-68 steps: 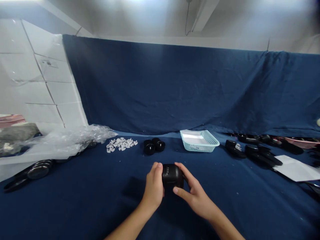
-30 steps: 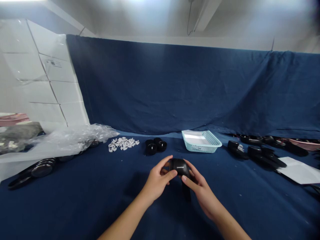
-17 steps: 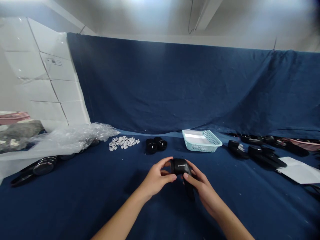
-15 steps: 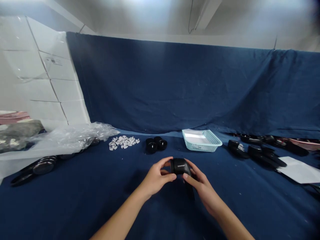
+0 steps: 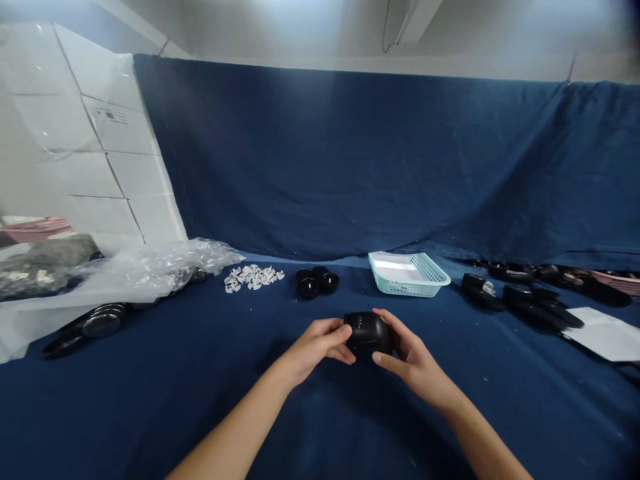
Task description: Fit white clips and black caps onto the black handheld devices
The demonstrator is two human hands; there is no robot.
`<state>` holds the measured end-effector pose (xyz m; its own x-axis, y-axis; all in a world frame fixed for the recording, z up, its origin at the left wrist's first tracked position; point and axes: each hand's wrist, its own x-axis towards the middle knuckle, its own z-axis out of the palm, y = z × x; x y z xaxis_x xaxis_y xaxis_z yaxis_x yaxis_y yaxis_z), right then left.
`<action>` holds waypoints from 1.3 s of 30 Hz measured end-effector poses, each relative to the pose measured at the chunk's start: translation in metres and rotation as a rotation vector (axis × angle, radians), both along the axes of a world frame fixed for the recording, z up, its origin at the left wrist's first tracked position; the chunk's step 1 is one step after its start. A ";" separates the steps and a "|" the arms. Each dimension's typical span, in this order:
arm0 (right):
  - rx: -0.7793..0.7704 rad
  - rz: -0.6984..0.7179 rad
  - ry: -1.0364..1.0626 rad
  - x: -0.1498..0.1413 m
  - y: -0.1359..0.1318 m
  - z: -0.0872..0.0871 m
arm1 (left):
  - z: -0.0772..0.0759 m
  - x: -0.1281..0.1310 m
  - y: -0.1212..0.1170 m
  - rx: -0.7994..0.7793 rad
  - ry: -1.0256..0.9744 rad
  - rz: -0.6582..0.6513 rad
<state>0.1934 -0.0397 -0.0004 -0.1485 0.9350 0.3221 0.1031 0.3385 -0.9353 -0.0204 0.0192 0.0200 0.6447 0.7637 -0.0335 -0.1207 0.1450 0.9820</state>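
Black device (image 5: 369, 331) with small pale marks, navy cloth (image 5: 360, 160), pale-blue basket (image 5: 410, 288), white pieces (image 5: 253, 277)

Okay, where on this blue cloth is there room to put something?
Between the left arm and the white pieces, and between the basket and right arm, the cloth is mostly bare. A narrower gap separates the black cups from the basket. Crowded: black parts and paper far right, plastic sheet far left.

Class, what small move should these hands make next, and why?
Perhaps the right hand should close more snugly around the black device: its hold looks wide and loose at the rounded end, while the left hand grips the other end.
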 end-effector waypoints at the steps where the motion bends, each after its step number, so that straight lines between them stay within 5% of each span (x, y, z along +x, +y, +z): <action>1: 0.017 -0.004 -0.029 0.001 0.000 0.000 | -0.001 0.001 0.000 -0.031 0.013 -0.005; 14: 0.246 -0.124 -0.336 -0.011 -0.009 0.008 | -0.009 0.001 0.011 -0.369 0.272 0.016; 21: 0.190 -0.222 -0.264 -0.014 -0.008 0.002 | -0.004 -0.001 0.004 -0.161 0.011 -0.023; 29: -0.147 -0.329 0.031 -0.024 -0.006 -0.003 | -0.003 0.007 -0.003 0.233 0.021 0.165; 39: -0.181 -0.313 0.089 -0.020 -0.002 0.003 | -0.007 0.006 -0.002 0.283 0.086 0.101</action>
<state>0.1733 -0.0415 0.0031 0.1747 0.9737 0.1464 0.0914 0.1320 -0.9870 -0.0139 0.0172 0.0127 0.5691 0.8106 0.1381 -0.0349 -0.1440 0.9890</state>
